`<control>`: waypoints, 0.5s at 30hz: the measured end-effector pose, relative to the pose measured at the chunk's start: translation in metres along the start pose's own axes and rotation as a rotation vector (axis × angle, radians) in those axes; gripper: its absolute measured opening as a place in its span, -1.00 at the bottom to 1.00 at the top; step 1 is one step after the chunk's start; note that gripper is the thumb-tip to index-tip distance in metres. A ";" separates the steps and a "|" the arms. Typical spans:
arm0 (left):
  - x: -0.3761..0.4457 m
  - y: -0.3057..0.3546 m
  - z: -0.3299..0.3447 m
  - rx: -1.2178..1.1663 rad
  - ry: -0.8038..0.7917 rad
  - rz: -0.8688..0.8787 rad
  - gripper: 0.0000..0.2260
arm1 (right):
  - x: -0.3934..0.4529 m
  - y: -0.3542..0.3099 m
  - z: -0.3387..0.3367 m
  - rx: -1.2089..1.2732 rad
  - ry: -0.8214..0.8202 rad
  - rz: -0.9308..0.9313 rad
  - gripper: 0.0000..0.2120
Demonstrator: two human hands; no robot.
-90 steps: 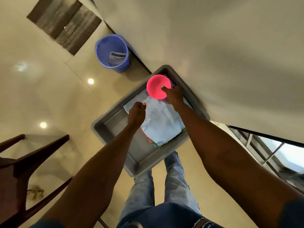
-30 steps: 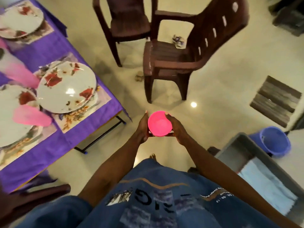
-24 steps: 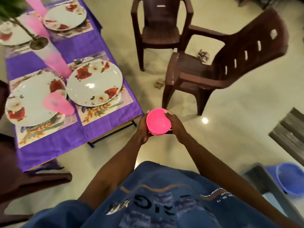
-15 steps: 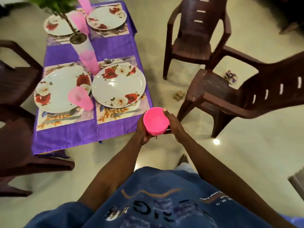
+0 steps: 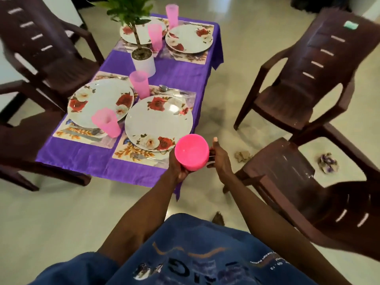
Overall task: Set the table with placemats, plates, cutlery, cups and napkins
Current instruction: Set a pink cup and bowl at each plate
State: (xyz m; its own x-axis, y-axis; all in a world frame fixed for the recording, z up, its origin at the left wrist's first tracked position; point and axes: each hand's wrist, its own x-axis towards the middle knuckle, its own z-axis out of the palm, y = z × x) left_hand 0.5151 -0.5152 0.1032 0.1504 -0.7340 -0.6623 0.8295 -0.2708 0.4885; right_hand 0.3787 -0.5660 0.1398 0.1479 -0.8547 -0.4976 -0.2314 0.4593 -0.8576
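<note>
Since the previous frame the pink cup (image 5: 192,151) has come nearer the table's near right corner. Left hand (image 5: 178,165) cups it from below; right hand (image 5: 219,156) grips its side. Shirt lettering unreadable. Smooth floral plate (image 5: 158,122) lies on a placemat (image 5: 131,152) beside that corner; purple tablecloth (image 5: 82,155) overhangs the edge. Brown slatted plastic chair (image 5: 304,182) stands near, right.

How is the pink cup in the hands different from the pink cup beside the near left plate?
The held cup is deeper pink and opaque; the table cup is paler and translucent. The held cup is gripped by the left hand and right hand; the table cup stands free. Both are open-topped.
</note>
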 end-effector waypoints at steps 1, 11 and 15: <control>0.002 -0.002 0.012 -0.025 0.031 0.025 -0.34 | 0.010 -0.005 -0.009 0.003 -0.018 -0.008 -0.40; 0.029 0.025 0.031 -0.277 0.211 0.265 -0.57 | 0.089 -0.043 0.005 -0.048 -0.169 -0.014 -0.45; 0.049 0.050 0.026 -0.342 0.303 0.355 -0.60 | 0.115 -0.061 0.031 -0.083 -0.220 -0.051 -0.56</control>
State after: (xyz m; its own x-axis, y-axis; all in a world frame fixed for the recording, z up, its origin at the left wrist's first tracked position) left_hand 0.5497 -0.5808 0.1102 0.5564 -0.5185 -0.6493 0.8195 0.2133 0.5319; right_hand 0.4402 -0.6846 0.1312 0.3653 -0.7989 -0.4779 -0.2948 0.3876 -0.8734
